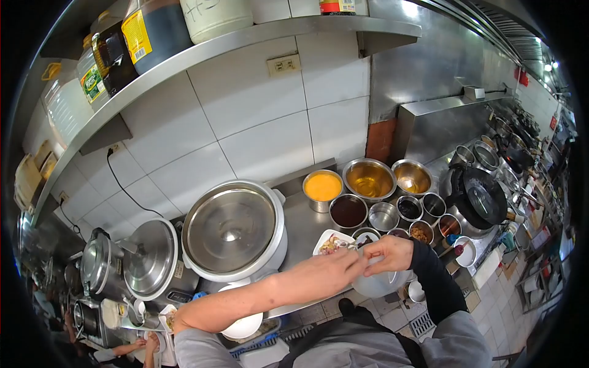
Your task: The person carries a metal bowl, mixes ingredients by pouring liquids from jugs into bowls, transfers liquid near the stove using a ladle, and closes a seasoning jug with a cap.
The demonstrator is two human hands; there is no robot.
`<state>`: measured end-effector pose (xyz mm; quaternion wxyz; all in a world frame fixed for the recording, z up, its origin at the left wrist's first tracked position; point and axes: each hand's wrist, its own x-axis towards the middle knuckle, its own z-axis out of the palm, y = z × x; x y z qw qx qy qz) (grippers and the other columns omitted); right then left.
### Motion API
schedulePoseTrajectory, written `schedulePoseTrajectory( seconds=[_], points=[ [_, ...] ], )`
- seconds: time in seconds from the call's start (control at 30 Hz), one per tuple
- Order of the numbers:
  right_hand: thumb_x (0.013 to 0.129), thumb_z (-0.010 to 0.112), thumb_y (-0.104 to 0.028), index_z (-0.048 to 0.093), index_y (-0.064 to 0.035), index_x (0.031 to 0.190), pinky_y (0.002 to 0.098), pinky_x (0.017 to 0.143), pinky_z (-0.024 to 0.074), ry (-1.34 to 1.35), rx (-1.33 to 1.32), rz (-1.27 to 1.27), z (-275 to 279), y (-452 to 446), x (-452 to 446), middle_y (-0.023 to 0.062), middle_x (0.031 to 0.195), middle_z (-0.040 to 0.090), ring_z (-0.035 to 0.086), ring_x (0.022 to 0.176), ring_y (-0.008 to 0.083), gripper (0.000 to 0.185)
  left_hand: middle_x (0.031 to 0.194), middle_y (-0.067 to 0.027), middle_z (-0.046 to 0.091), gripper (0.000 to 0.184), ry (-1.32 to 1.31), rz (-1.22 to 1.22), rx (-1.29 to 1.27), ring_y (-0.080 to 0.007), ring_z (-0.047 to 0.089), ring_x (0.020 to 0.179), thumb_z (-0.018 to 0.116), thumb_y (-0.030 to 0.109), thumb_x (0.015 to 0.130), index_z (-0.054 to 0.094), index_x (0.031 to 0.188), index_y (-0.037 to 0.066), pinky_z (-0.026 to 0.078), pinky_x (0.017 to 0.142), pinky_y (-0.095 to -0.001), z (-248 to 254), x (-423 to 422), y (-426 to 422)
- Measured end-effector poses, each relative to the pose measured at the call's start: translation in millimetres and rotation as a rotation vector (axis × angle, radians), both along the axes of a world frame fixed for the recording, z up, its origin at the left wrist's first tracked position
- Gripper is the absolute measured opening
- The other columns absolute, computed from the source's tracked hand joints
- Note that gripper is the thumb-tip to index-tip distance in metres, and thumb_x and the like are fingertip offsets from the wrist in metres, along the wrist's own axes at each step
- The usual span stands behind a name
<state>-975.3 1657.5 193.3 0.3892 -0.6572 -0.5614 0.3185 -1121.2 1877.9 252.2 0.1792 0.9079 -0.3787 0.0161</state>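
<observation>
My left hand (338, 270), at the end of a bare forearm, meets my right hand (391, 251), which comes out of a dark sleeve. The fingers of both are bent and closed together; whatever they pinch is too small or hidden to name. Just under them is a whitish, translucent, rounded thing (372, 286), partly covered by my hands. A white square dish (326, 240) with pale and reddish shredded food stands beyond my left hand. Close by on the counter are a pot of dark red-brown sauce (348, 211) and a small metal pot (383, 216).
A large lidded cooker (230, 230) stands left of my arms, beside another lidded pot (151, 257). Pots of orange liquid (323, 185) and oil (369, 179) line the wall. A black wok (485, 195) is at right. Bottles fill the overhead shelf (245, 39). Another person's hands (149, 345) show lower left.
</observation>
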Motion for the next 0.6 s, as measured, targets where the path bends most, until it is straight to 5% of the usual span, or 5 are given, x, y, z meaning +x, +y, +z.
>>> schedulePoseTrajectory(
  seconds=[0.23,0.43,0.6],
  points=[
    [0.087,0.076,-0.022,0.065,-0.0025,0.095,0.0382,0.069,0.0518,-0.088,0.072,-0.344,-39,18,-25,0.0180,0.083,0.067,0.069,0.077,0.0302,0.024,0.105,-0.0318,0.065,0.040,0.207,0.517,-0.072,-0.0470,0.068,0.087,0.048,0.031,0.106,0.053,0.115,-0.008,0.054,0.077,-0.0532,-49,15,-13],
    [0.085,0.074,-0.015,0.066,-0.0032,0.093,0.0392,0.067,0.0509,-0.127,0.258,-0.621,-45,30,-49,0.0194,0.081,0.066,0.068,0.076,0.0337,0.016,0.088,-0.0264,0.068,0.030,0.002,0.851,-0.192,-0.0421,0.070,0.082,0.052,0.026,0.102,0.056,0.100,-0.003,0.055,0.064,-0.0520,-73,31,-30],
    [0.082,0.076,-0.009,0.067,-0.0024,0.093,0.0341,0.064,0.0491,-0.041,0.161,-0.323,-22,8,-31,0.0148,0.077,0.066,0.069,0.072,0.0248,0.015,0.075,-0.0131,0.057,0.023,-0.398,0.275,-0.202,-0.0296,0.064,0.065,0.065,0.022,0.091,0.055,0.083,0.003,0.052,0.052,-0.0412,-65,23,-11]
  ],
)
